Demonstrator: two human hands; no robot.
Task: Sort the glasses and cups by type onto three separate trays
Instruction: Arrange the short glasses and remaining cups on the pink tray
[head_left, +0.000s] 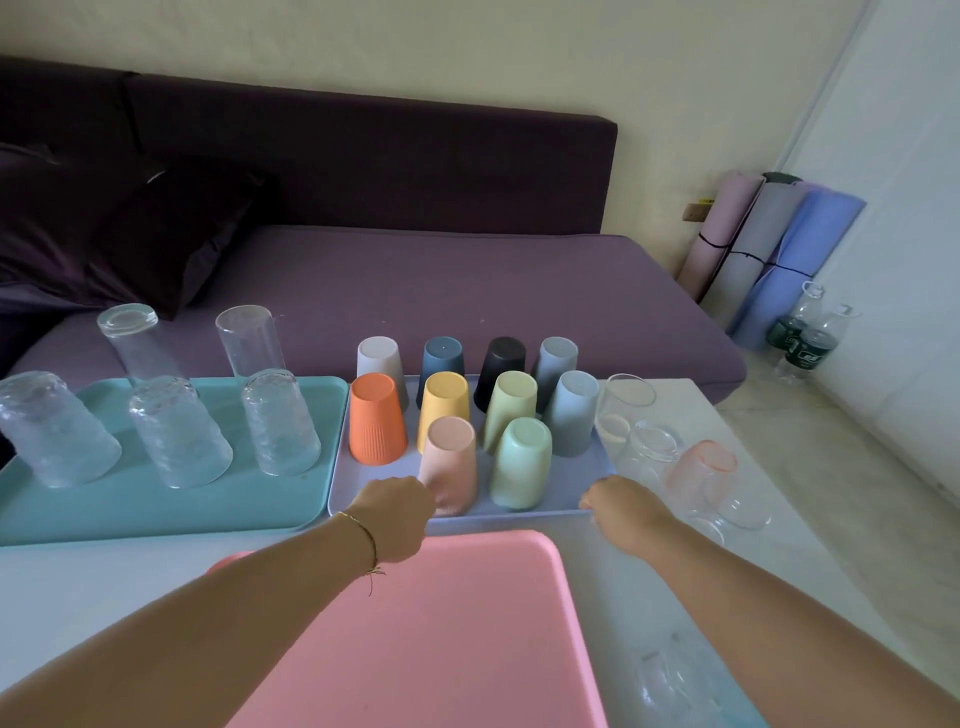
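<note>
Textured clear glass tumblers; matt plastic cups.

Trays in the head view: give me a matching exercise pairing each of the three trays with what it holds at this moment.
Column 1:
1. teal tray
2. lavender tray
3. pink tray

Column 2:
A. nothing on the part that shows
B. clear textured glasses, upside down
C. coloured plastic cups, upside down

Pairs: 1-B, 2-C, 3-A

The left hand is at the peach cup; the right hand is at the lavender tray's near right corner.
</note>
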